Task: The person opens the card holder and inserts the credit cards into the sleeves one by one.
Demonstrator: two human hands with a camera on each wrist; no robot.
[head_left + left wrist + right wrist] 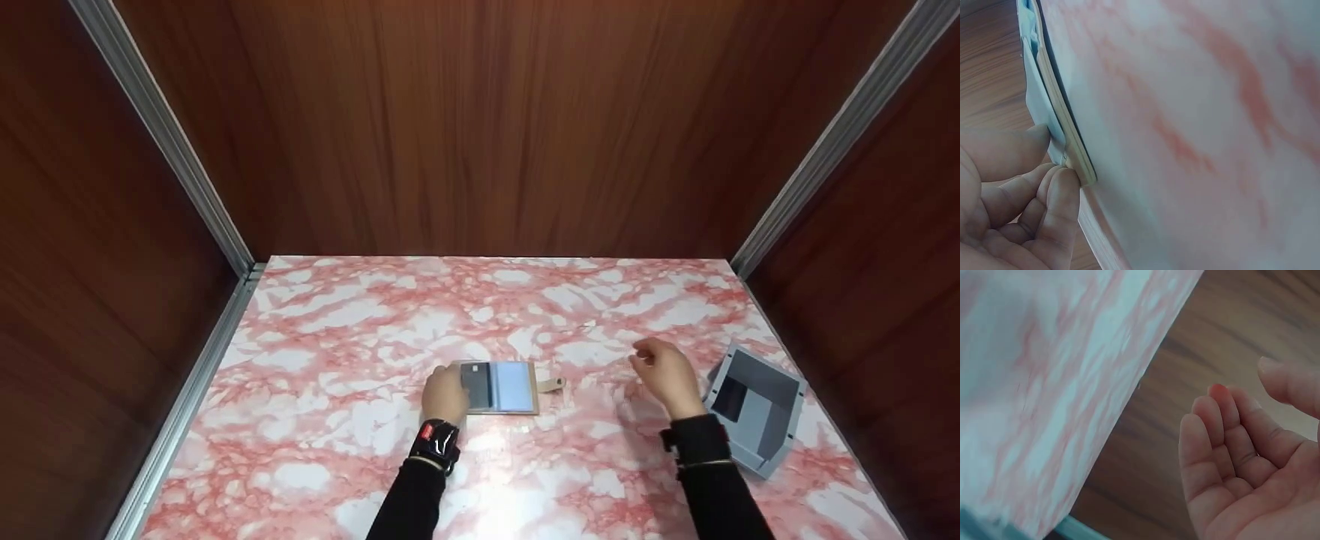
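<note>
Mid-desk, toward near edge: open card wallet (501, 387), thin, light, floppy at fold; best taken by edges. Left hand (444, 395) pinches its left edge. Right hand (666, 376) hovers, fingers loosely curled, empty.

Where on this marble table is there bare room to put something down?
Bare: the far half of the table and the near left corner. Crowded: the wallet under the left hand, and the right hand beside the grey box.
</note>
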